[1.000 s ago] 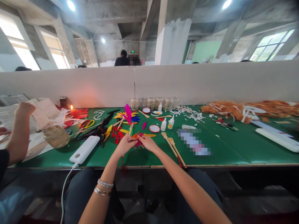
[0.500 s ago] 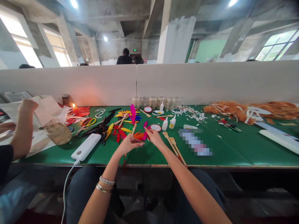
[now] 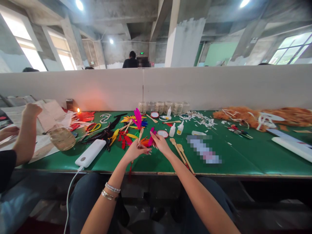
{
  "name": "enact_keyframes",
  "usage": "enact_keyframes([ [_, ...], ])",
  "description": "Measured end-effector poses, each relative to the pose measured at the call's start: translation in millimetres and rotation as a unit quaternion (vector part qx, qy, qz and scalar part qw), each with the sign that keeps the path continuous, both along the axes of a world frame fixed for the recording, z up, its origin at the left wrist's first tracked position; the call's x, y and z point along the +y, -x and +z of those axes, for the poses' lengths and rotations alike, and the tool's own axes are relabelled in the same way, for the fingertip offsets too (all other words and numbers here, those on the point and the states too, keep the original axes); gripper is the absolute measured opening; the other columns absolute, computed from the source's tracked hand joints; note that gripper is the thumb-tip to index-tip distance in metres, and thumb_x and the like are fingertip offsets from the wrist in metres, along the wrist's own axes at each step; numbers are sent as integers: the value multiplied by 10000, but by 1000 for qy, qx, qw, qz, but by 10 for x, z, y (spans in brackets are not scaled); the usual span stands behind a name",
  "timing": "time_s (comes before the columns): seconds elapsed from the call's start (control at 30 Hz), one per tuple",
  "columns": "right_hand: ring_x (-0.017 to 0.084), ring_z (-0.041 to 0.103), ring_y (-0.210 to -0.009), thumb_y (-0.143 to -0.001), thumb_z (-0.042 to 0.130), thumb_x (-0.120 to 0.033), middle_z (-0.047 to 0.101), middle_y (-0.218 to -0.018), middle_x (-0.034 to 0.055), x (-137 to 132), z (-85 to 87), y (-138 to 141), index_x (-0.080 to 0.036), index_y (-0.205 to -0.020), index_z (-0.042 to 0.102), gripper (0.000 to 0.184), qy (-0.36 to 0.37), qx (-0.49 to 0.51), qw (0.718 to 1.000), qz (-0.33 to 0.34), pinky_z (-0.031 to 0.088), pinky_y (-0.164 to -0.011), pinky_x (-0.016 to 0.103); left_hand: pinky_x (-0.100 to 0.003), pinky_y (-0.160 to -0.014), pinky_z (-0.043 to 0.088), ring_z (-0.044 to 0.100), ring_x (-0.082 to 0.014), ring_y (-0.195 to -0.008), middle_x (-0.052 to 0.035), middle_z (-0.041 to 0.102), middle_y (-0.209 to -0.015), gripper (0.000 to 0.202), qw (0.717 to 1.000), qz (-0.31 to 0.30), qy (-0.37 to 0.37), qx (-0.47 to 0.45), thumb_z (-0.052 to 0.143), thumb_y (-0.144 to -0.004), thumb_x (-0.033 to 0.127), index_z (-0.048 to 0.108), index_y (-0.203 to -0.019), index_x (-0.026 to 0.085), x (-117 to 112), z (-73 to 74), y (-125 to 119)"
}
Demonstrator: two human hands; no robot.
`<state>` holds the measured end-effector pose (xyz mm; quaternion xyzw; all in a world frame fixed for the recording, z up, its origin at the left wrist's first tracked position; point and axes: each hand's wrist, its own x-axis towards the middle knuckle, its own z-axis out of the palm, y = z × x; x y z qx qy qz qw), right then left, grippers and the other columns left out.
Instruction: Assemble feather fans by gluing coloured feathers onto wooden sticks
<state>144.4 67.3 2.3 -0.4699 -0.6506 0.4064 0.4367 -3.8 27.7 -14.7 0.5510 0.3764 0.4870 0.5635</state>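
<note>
My left hand is closed round a wooden stick held upright over the table's front edge. Magenta feathers stand at the stick's top, and a red tassel hangs below the hand. Close beside it, my right hand pinches a separate magenta feather between its fingertips. Behind the hands lie red feathers, yellow feathers and a wooden stick bundle with coloured feathers. Two wooden spoons rest to the right of my right hand.
Glue bottles and a round lid stand beyond my right hand. Glass jars line the partition. A white power bank, tilted jar, scissors and lit candle are leftward. A co-worker's arm reaches in there.
The feathers on the stick in my left hand have turned and now show a wider face. My right hand still pinches its feather, and the view has shifted slightly.
</note>
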Motion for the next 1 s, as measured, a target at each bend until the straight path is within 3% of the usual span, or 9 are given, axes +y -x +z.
enact_keyframes([
  [0.23, 93, 360, -336, -680, 426, -726, 389, -360, -45, 36, 32, -51, -214, -508, 372, 543, -5, 31, 1000, -2, 271, -367, 245, -323, -613, 559, 667, -208, -605, -15, 668, -616, 523, 997, -68, 27, 25, 774, -555, 336, 294, -718, 208, 82, 167, -56],
  [0.4, 91, 337, -319, -677, 363, -762, 382, -350, -38, 52, 97, -107, -218, -508, 382, 570, -20, 27, 999, -18, 271, -352, 249, -314, -584, 557, 668, -216, -598, -26, 676, -631, 533, 996, -91, 16, 17, 756, -569, 397, 281, -725, 212, 99, 290, -7],
  [0.53, 99, 368, -341, -681, 388, -745, 373, -346, -33, 58, 135, -137, -216, -473, 381, 568, -41, 7, 999, -19, 305, -380, 250, -318, -602, 551, 669, -209, -609, -39, 680, -664, 542, 997, -76, 23, 10, 717, -606, 455, 244, -719, 216, 94, 261, 8],
  [0.63, 95, 356, -334, -716, 373, -714, 382, -344, -29, 41, 133, -123, -213, -462, 395, 562, -18, 17, 999, -23, 288, -380, 252, -327, -637, 543, 668, -205, -630, -31, 671, -640, 535, 997, -75, 5, 11, 702, -622, 463, 234, -718, 221, 99, 186, -26],
  [0.73, 81, 331, -321, -744, 399, -663, 361, -323, -37, 18, 78, -80, -202, -442, 402, 552, 24, 9, 1000, 2, 264, -384, 244, -332, -635, 533, 661, -205, -617, 2, 640, -580, 524, 999, -48, -20, 14, 706, -626, 435, 234, -715, 225, 120, 90, -63],
  [0.87, 71, 349, -329, -716, 525, -584, 398, -337, -44, -1, -37, -25, -182, -461, 449, 482, 61, -15, 997, 52, 236, -373, 226, -293, -573, 500, 636, -190, -589, 56, 556, -532, 459, 995, 46, -62, 64, 716, -621, 369, 292, -704, 216, 146, -26, -62],
  [1.0, 66, 369, -316, -798, 452, -507, 407, -318, -27, -27, -51, -21, -173, -397, 449, 522, 70, -57, 993, 80, 261, -384, 221, -255, -519, 445, 601, -169, -558, 63, 509, -519, 420, 982, 95, -108, 121, 687, -648, 329, 283, -664, 214, 139, -55, -43],
])
